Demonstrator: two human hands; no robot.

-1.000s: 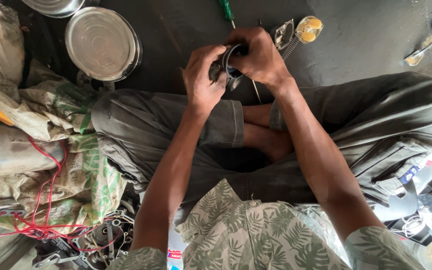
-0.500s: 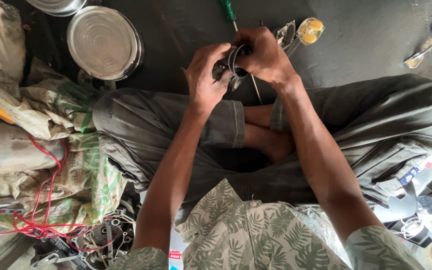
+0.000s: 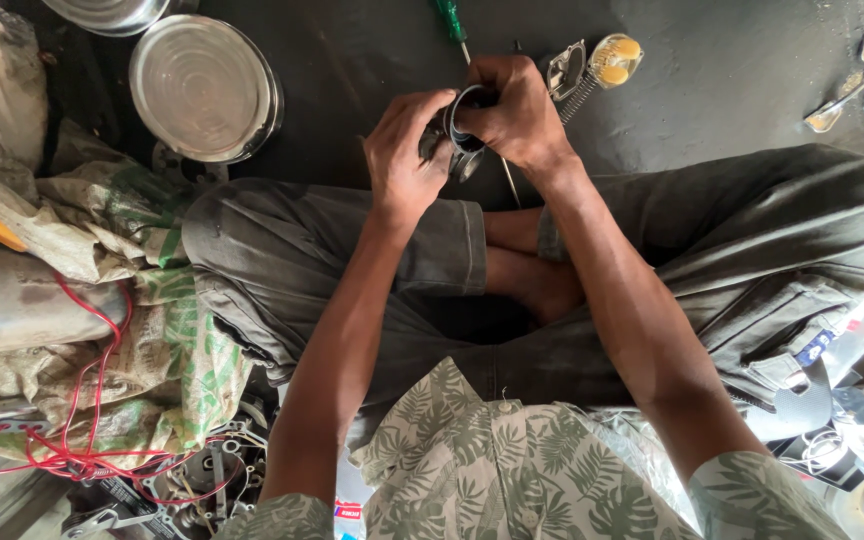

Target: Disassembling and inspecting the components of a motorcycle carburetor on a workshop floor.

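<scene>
Bare floor between steel plate and screwdriver

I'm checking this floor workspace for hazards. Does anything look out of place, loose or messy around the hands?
Yes. Red wire lies in a loose tangle over crumpled sacks by the left knee. A green-handled screwdriver lies on the dark floor beyond both hands, left hand and right hand, which grip a small dark ring-shaped part.

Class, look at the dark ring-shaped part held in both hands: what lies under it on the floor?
Under the ring-shaped part a screwdriver shaft passes along the dark floor. The left hand and right hand cover its middle.
</scene>
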